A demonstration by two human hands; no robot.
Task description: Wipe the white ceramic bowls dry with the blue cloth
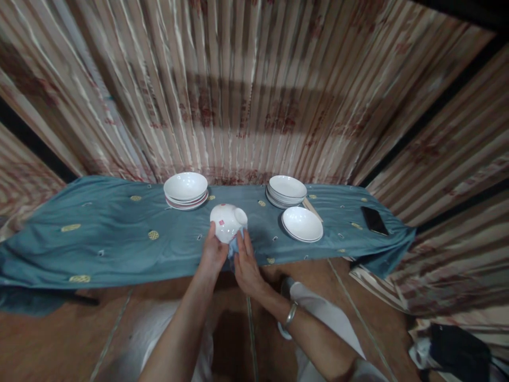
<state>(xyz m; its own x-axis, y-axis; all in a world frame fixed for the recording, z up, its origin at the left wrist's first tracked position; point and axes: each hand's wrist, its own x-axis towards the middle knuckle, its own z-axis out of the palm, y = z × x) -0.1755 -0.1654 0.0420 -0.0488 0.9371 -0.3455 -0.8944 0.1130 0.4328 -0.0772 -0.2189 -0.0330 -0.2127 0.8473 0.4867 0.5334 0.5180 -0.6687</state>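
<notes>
Curtain: beige-and-brown striped fabric curtain with reddish flower prints [254,106] hung behind everything.
Table: a blue-green cloth with yellow patches [119,228] covered it.
Left pile: a stack of round white glossy bowls, some red-rimmed below [186,187], stood near the back edge.
Right piles: a stack of white dark-rimmed dishes [287,188] stood at the back, with a smaller stack of shallow white bowls [302,224] just in front, to its right.
My left hand: the left hand [214,249] gripped the bowl's lower left side, thumb on its outer wall.
My right hand: the right hand [247,270], fingers nearly straight, held the cloth against the bowl.
Bowl: the round white glossy bowl with red marks [227,223] was tilted between my hands above the table, foot ring toward the upper right.
Phone: a flat black rectangular phone [374,220] lay at the right end.
Cloth: a soft light-blue cloth [233,245] showed beneath my right fingers.
</notes>
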